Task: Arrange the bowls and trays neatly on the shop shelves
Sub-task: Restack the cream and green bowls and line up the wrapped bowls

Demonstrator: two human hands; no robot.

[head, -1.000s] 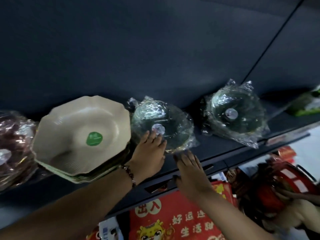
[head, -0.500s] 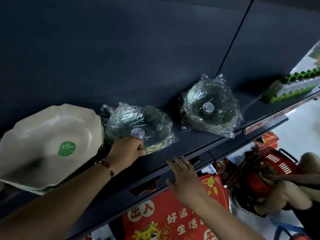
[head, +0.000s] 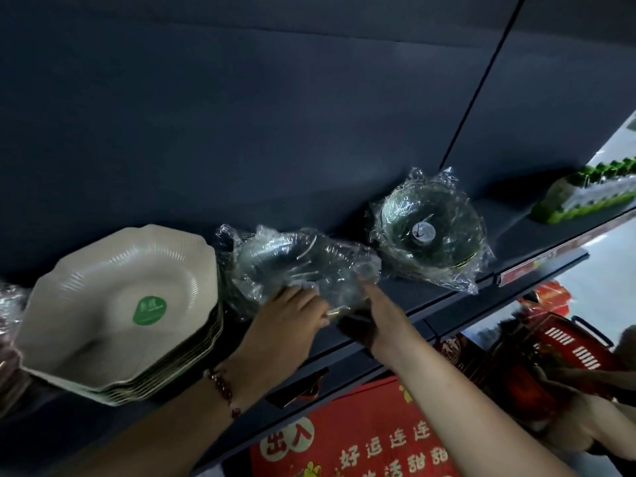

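Observation:
A plastic-wrapped stack of clear glass bowls (head: 296, 266) leans on the dark shelf (head: 447, 297), tipped over at its middle. My left hand (head: 289, 318) grips its lower front edge through the wrap. My right hand (head: 375, 315) holds the bowls' right side, fingers against the plastic. A second wrapped set of glass bowls (head: 430, 235) stands propped against the back wall to the right. A stack of beige scalloped trays (head: 120, 311) with a green sticker leans at the left, close beside the held bowls.
A green and white packaged item (head: 585, 197) lies at the far right of the shelf. Below the shelf are a red sign with Chinese characters (head: 361, 442) and a red shopping basket (head: 557, 352) held by another person's hand (head: 578, 376). A wrapped item (head: 7, 304) peeks in at the far left.
My right hand rose from the shelf's front edge onto the right side of the wrapped bowls. The bowls have tipped from facing me to a flatter tilt, and my left hand now grips them.

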